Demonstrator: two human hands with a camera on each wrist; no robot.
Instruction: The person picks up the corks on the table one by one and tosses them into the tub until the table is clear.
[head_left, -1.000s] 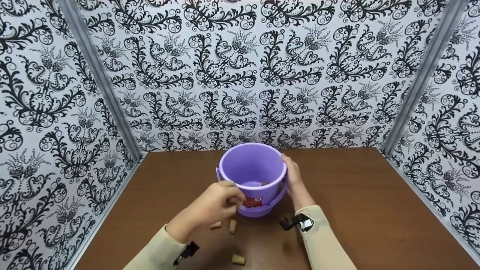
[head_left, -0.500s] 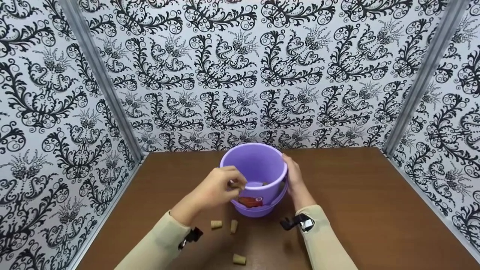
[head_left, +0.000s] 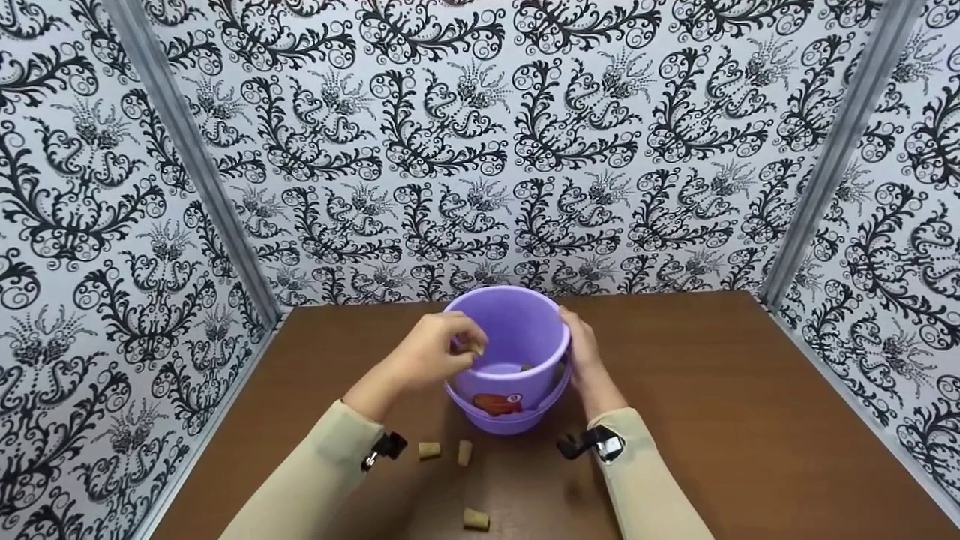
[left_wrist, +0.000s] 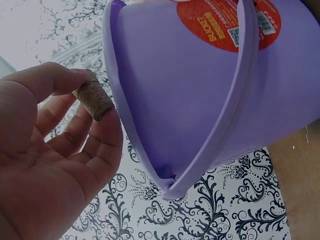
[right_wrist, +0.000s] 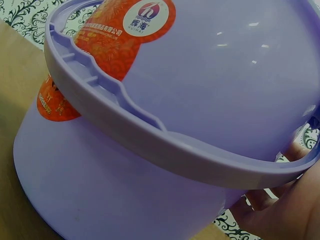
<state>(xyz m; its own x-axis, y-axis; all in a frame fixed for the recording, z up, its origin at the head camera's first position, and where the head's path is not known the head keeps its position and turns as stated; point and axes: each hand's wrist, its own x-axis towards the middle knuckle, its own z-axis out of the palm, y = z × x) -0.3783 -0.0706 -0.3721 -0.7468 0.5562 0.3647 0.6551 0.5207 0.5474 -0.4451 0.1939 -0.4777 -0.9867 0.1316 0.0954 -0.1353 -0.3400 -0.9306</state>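
A purple bucket [head_left: 504, 390] with a red label stands on the table, its handle [right_wrist: 150, 145] hanging down across the front. My left hand [head_left: 435, 349] is at the bucket's left rim, pinching a cork [left_wrist: 94, 95] between thumb and fingertips. In the left wrist view the cork is just outside the rim [left_wrist: 120, 95]. My right hand [head_left: 585, 349] holds the bucket's right side near the rim; its fingers are partly hidden behind the wall. Inside, a small brown piece shows at the bottom, too small to tell clearly.
Three corks lie on the brown table [head_left: 705, 420] in front of the bucket: one cork [head_left: 429, 450] at left, a second cork [head_left: 465, 453] beside it, and a third cork [head_left: 476, 519] nearer me. Patterned walls [head_left: 480, 150] enclose the table's back and sides.
My left hand has risen from in front of the bucket to its left rim, with the cork pinched. The right hand and the bucket have stayed nearly in place.
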